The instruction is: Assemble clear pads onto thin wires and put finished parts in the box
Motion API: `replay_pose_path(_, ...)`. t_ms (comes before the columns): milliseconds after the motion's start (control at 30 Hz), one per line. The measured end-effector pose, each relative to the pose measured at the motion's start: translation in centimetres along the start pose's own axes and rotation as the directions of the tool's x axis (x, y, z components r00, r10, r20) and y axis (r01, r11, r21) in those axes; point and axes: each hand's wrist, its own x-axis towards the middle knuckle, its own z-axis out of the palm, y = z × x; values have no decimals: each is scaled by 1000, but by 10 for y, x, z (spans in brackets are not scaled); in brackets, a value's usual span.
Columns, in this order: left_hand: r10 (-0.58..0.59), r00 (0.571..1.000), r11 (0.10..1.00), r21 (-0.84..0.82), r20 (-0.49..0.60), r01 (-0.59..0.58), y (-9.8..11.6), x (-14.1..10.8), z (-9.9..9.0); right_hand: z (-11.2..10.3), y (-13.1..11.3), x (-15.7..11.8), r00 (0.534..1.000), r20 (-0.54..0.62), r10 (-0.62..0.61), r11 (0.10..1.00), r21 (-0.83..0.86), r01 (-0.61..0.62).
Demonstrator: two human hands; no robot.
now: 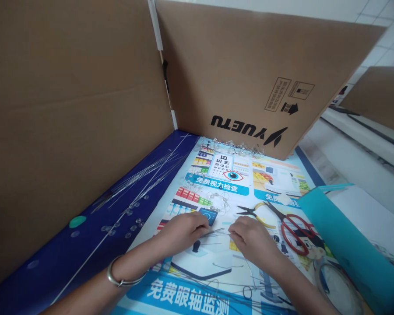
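Observation:
My left hand and my right hand rest on a printed eye-test poster, pinching a few thin metal wires between them. Just beyond my right hand lie needle-nose pliers with yellow handles and red-handled scissors. Small clear plastic pieces are scattered on the poster above my hands. A metal bangle circles my left wrist. More loose wires lie under my forearms, partly hidden.
A long bundle of wires and clear beads lie on a dark blue mat at left. Tall cardboard panels stand behind and left. A teal sheet and a tape roll sit at right.

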Motion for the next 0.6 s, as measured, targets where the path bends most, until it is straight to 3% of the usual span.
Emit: replay_pose_path(600, -8, 1000, 999, 35, -18, 8, -4, 0, 0, 14, 0, 0, 999, 13, -39, 997, -68, 40)
